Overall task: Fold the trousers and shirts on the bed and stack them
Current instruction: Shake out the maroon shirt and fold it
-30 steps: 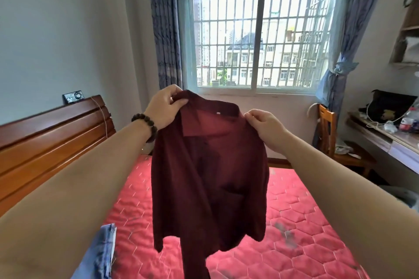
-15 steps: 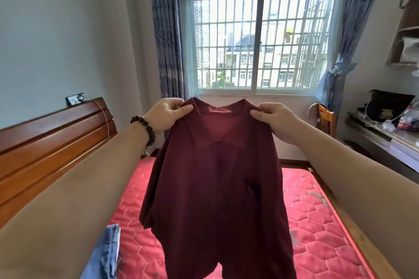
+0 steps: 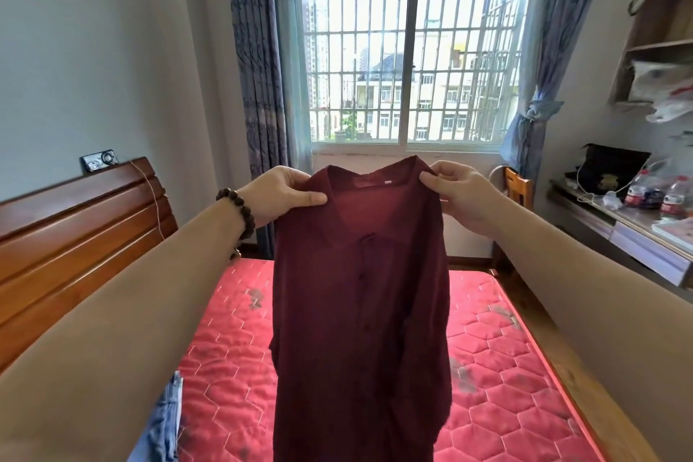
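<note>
Maroon shirt (image 3: pixel 360 311) hung in the air over the bed (image 3: pixel 498 379), collar up, button placket facing me, hem dropping out of view at the bottom. Left hand (image 3: pixel 279 195) pinched the shirt's left shoulder beside the collar, thumb laid flat on the front of the cloth, other fingers curled behind it; a dark bead bracelet (image 3: pixel 238 212) sat on that wrist. Right hand (image 3: pixel 459 189) pinched the other shoulder at the collar edge, fingers curled onto the fabric. Both hands were level and the shirt was spread between them, hanging straight. Blue denim trousers (image 3: pixel 163 420) lay at the near left corner of the red quilted mattress, partly hidden by my left forearm. Wooden headboard (image 3: pixel 82 236) ran along the bed's left edge. Past the far edge I saw a barred window (image 3: pixel 412 64); desk (image 3: pixel 618 236) with bottles sat off the right edge.
</note>
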Motion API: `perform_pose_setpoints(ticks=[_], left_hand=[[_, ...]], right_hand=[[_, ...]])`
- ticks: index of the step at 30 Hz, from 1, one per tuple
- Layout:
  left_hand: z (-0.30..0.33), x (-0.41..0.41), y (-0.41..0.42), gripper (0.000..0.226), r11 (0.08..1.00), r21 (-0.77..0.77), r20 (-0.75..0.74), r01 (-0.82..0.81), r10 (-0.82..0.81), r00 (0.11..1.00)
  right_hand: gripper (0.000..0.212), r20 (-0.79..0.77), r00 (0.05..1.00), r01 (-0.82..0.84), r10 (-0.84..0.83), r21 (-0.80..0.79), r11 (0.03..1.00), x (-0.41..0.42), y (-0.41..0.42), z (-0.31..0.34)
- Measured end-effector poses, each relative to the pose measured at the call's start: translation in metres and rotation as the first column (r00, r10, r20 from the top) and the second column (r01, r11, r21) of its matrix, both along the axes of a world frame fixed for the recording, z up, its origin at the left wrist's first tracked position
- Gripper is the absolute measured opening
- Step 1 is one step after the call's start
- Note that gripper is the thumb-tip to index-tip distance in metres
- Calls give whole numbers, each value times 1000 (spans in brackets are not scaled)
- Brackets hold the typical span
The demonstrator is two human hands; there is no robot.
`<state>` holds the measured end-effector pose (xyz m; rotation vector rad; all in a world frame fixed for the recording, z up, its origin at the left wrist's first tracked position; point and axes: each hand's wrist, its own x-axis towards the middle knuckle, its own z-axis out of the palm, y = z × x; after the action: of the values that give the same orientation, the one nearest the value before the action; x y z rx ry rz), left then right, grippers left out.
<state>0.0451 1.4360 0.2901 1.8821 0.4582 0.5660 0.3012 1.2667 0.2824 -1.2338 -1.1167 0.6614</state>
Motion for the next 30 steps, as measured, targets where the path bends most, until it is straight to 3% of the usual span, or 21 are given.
perform_pose_setpoints(ticks=[2, 4, 7, 9, 14, 18, 22, 25, 27, 30], left_hand=[[-1, 5, -4, 25, 998, 12, 21, -65, 65, 998], [-6, 15, -9, 24, 975, 75, 63, -211, 207, 976], [-16, 36, -20, 22, 831, 317, 114, -457, 445, 888], [-20, 48, -31, 24, 768, 365, 163, -526, 503, 849], [-19, 63, -55, 11, 890, 175, 226, -422, 381, 897], [-16, 66, -58, 14, 952, 43, 217, -302, 286, 933], [-22, 60, -55, 29, 970, 164, 149, -182, 158, 976], [-23, 58, -51, 24, 958, 229, 134, -174, 146, 980], [-21, 56, -50, 21, 970, 203, 131, -136, 111, 985], [-18, 56, -50, 19, 964, 261, 87, -55, 34, 996]], right_hand=[[19, 103, 983, 152, -151, -5, 988, -6, 3, -4], [17, 291, 892, 359, -347, 15, 933, -12, 9, -8], [21, 431, 748, 522, -504, 85, 849, -29, 18, -11], [21, 427, 771, 486, -473, 85, 870, -44, 23, -11], [15, 286, 902, 332, -325, 24, 943, -73, 32, -9], [17, 114, 970, 220, -215, -36, 975, -80, 32, -4], [27, 47, 994, 107, -103, -90, 990, -75, 28, 3], [19, 286, 952, 138, -108, -87, 987, -63, 25, 8], [15, 579, 793, 234, -187, -7, 972, -49, 19, 15], [53, 806, 581, 184, -111, 2, 983, -35, 13, 27]])
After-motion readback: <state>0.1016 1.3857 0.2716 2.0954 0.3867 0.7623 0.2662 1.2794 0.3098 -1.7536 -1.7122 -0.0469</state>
